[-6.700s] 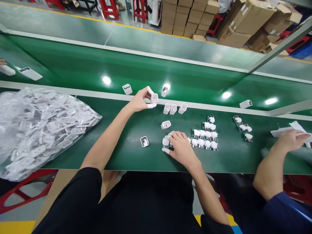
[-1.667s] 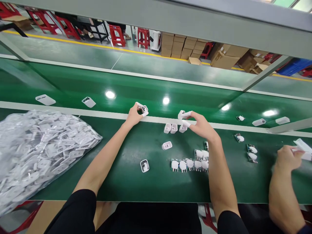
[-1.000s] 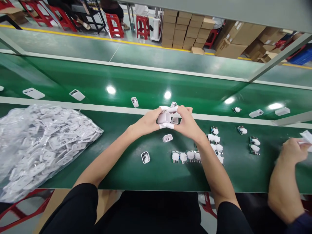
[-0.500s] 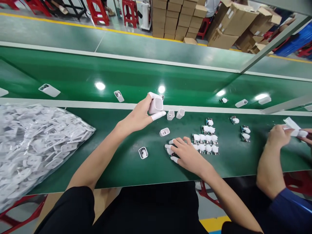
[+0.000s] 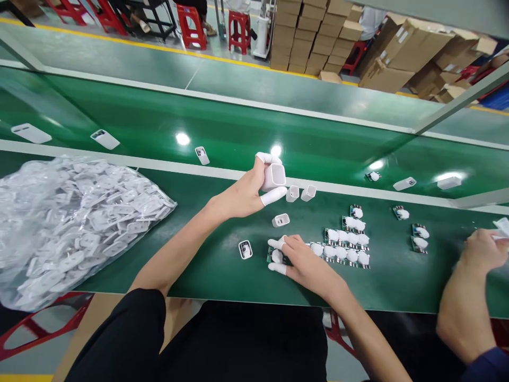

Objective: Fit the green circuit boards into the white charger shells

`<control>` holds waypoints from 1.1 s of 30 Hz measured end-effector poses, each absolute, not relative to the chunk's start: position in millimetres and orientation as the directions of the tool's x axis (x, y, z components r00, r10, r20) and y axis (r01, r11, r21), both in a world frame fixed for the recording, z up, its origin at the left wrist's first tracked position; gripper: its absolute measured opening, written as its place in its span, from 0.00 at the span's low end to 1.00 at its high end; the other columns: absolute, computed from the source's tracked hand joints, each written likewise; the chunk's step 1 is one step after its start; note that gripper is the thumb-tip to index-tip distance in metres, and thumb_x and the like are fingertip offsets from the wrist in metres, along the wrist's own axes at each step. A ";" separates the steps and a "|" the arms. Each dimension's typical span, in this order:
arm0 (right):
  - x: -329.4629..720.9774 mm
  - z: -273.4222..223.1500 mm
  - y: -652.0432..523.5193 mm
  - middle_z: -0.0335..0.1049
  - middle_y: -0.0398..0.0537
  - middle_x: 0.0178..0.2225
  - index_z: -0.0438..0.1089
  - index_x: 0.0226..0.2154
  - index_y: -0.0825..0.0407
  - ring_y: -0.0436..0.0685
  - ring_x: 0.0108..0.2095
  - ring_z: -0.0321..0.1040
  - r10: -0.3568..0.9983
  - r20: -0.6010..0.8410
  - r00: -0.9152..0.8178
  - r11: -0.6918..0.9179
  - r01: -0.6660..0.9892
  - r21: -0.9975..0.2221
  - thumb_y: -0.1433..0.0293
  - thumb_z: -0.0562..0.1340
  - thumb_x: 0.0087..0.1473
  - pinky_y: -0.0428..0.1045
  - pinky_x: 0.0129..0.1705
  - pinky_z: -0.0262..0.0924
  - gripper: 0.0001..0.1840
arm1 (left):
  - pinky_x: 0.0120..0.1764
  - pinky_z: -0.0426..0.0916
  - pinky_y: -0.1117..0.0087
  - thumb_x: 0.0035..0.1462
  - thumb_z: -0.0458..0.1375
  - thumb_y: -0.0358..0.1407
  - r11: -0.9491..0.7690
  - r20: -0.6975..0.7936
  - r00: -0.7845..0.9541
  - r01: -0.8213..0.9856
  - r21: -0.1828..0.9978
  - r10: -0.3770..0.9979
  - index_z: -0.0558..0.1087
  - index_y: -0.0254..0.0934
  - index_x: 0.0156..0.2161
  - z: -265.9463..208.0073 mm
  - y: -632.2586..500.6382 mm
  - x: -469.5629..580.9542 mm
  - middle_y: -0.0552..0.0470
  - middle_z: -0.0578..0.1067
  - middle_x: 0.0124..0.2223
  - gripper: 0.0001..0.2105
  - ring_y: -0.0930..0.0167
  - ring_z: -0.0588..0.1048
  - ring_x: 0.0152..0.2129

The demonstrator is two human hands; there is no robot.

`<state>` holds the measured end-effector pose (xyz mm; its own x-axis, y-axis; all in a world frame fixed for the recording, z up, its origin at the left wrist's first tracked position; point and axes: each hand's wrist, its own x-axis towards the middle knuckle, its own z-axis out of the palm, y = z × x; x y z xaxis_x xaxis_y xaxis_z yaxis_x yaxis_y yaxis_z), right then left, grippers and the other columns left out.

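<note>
My left hand (image 5: 260, 185), with white finger cots on thumb and finger, grips a hollow white charger housing (image 5: 275, 176) whose open end faces me. Below it, my right hand (image 5: 296, 260) has its cotted fingertips around the edges of a small green circuit board (image 5: 277, 257) with a white blob, down at the table. To its right are rows of similar boards (image 5: 345, 237). Two open white housings (image 5: 300, 193) stand close to my left hand. Between my hands lies another white housing (image 5: 280, 220) with port slots, and a white end piece (image 5: 245, 249) lies farther left.
On the left a clear bag (image 5: 99, 223) full of white plastic parts covers the table. A few boards (image 5: 420, 237) lie apart at the right, near a co-worker's hand (image 5: 483, 249). Several white pieces lie on the green strip beyond the white rail (image 5: 377, 192).
The view has shifted, so the scene sits farther right. My right hand has moved left relative to the rows, uncovering more of the front row; the board under its fingers shows more clearly.
</note>
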<state>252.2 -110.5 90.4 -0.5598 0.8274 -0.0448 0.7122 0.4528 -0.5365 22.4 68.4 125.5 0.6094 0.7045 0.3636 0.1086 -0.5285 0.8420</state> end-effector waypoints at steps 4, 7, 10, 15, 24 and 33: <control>277.9 143.0 -94.1 0.81 0.44 0.44 0.70 0.70 0.37 0.59 0.42 0.78 0.838 0.247 -0.486 0.461 0.390 -0.797 0.65 0.76 0.64 0.57 0.44 0.79 0.35 | 0.43 0.74 0.59 0.69 0.62 0.38 -0.642 0.454 0.687 0.023 0.766 0.567 0.55 0.45 0.60 136.0 62.0 17.6 0.48 0.71 0.50 0.22 0.67 0.72 0.38; 285.8 179.4 -74.4 0.81 0.49 0.47 0.77 0.66 0.39 0.63 0.45 0.80 0.782 0.514 -0.353 0.606 0.241 -0.758 0.68 0.80 0.57 0.60 0.44 0.81 0.36 | 0.47 0.74 0.56 0.68 0.63 0.36 -0.698 0.525 0.685 -0.034 0.716 0.505 0.55 0.45 0.60 148.2 54.8 16.9 0.47 0.70 0.51 0.23 0.64 0.72 0.42; 279.1 194.8 -51.0 0.83 0.51 0.50 0.81 0.62 0.39 0.66 0.48 0.82 0.690 0.698 -0.192 0.724 0.167 -0.669 0.71 0.81 0.54 0.64 0.45 0.84 0.34 | 0.50 0.74 0.54 0.66 0.64 0.34 -0.744 0.582 0.663 -0.056 0.666 0.470 0.60 0.45 0.60 159.1 48.1 17.0 0.46 0.69 0.52 0.23 0.62 0.71 0.45; 261.0 183.3 -22.0 0.87 0.48 0.51 0.81 0.61 0.39 0.66 0.49 0.86 0.575 0.813 -0.092 0.818 0.094 -0.568 0.67 0.81 0.56 0.65 0.47 0.86 0.32 | 0.47 0.75 0.57 0.66 0.67 0.32 -0.783 0.645 0.627 -0.088 0.616 0.437 0.65 0.46 0.66 164.7 44.7 16.1 0.46 0.71 0.51 0.27 0.63 0.71 0.42; 257.8 169.5 -16.7 0.88 0.48 0.54 0.80 0.63 0.39 0.67 0.54 0.86 0.543 0.831 -0.120 0.839 0.129 -0.529 0.72 0.83 0.51 0.65 0.53 0.87 0.38 | 0.51 0.79 0.56 0.67 0.66 0.28 -0.800 0.664 0.624 -0.102 0.592 0.412 0.64 0.49 0.71 167.5 44.3 18.8 0.47 0.72 0.50 0.32 0.65 0.75 0.41; 257.9 165.6 -17.6 0.88 0.47 0.55 0.80 0.63 0.36 0.68 0.53 0.86 0.550 0.821 -0.150 0.833 0.171 -0.527 0.71 0.83 0.51 0.67 0.51 0.87 0.38 | 0.54 0.79 0.54 0.69 0.67 0.32 -0.816 0.659 0.625 -0.058 0.575 0.420 0.63 0.49 0.73 165.5 41.8 17.1 0.44 0.73 0.55 0.32 0.61 0.75 0.49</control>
<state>257.9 -17.6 165.6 -0.1502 0.5503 0.8213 0.1707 0.8327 -0.5268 17.1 41.8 165.5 0.6246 0.4197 0.6586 -0.0576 -0.8163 0.5748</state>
